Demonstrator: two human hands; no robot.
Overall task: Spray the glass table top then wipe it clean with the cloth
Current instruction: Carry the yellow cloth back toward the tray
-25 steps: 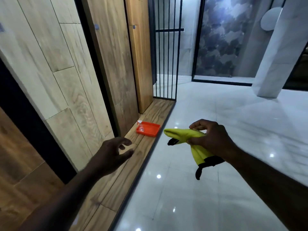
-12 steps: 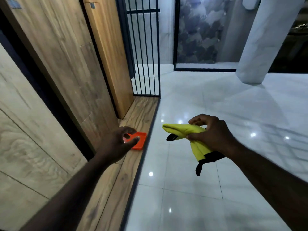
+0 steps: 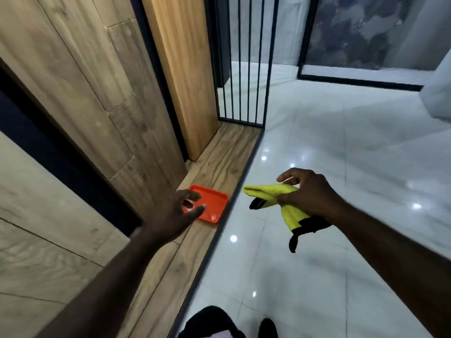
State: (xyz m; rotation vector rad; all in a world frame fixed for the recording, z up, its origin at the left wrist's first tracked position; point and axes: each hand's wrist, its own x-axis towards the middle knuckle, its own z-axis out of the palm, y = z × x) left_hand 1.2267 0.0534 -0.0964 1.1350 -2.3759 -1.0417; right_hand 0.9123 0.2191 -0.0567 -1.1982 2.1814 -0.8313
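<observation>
Two hands: right grip [image 3: 310, 193] clamped on cloth [image 3: 273, 193]; left grip [image 3: 175, 213] apart, perhaps above orange tray [image 3: 214, 203].

A tray [image 3: 212, 203] lies at frame centre on a wooden ledge [image 3: 219, 154] running along the wall panels [image 3: 85, 93] at left. The left hand [image 3: 170, 215] overlaps the tray's left side; the right hand [image 3: 310, 193], centre right, grips a cloth [image 3: 271, 191] over the tiled floor [image 3: 341, 142]. Vertical bars [image 3: 244, 69] stand at upper centre, behind the ledge.
</observation>
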